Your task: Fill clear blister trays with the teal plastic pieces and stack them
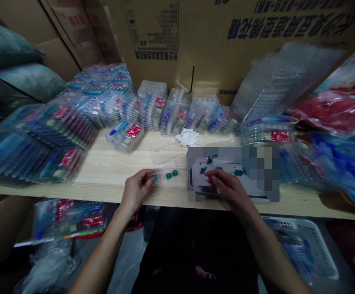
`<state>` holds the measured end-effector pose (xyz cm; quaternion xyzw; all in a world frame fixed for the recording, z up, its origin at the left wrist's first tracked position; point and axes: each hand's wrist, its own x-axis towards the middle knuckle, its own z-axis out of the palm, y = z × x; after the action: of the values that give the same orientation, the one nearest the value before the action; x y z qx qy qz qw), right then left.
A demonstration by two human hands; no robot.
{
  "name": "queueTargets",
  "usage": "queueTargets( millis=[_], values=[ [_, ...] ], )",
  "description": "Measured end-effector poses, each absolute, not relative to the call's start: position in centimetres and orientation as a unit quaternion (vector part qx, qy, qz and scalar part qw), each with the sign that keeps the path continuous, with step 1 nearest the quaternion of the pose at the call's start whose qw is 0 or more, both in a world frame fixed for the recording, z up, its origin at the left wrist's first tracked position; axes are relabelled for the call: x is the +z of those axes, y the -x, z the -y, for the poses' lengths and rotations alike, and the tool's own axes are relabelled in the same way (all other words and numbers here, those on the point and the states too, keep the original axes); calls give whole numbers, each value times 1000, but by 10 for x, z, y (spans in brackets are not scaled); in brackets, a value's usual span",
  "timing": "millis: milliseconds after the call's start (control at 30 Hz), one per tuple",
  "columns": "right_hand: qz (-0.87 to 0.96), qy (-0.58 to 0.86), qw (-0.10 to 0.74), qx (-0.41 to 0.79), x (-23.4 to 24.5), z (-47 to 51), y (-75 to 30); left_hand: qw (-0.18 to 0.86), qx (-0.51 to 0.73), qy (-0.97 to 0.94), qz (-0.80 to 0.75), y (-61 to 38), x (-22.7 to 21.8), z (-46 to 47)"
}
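Note:
My left hand is closed in a pinch at the left end of a thin clear sheet on the table. Two small dark green squares lie on the sheet, and a bit of green shows right at my left fingertips. My right hand hovers over a pale tray, thumb and fingers pressed together; whatever they hold, if anything, is too small to make out. Dark green pieces are scattered in the tray, part of which is blurred into blocks.
Packed clear boxes stand in rows at left and back; one box sits nearer. Crumpled white paper lies mid-table. Stacked clear trays lean against a large carton. Below right is a white basket.

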<state>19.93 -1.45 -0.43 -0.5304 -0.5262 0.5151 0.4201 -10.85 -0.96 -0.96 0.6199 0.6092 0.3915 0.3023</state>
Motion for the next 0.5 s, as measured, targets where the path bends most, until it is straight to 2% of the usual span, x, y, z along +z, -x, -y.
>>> queueTargets(
  millis=[167,367,433,500],
  values=[
    [504,546,445,500,-4,20,-223,187,286,-769,-541,95,-27,-6],
    [488,569,482,454,-12,15,-256,86,198,-825,-522,96,-46,-14],
    [518,593,464,407,-16,11,-265,50,189,-837,-511,97,-47,-13],
    [566,640,408,322,-18,8,-270,20,189,-839,-510,96,-49,-11]
  ],
)
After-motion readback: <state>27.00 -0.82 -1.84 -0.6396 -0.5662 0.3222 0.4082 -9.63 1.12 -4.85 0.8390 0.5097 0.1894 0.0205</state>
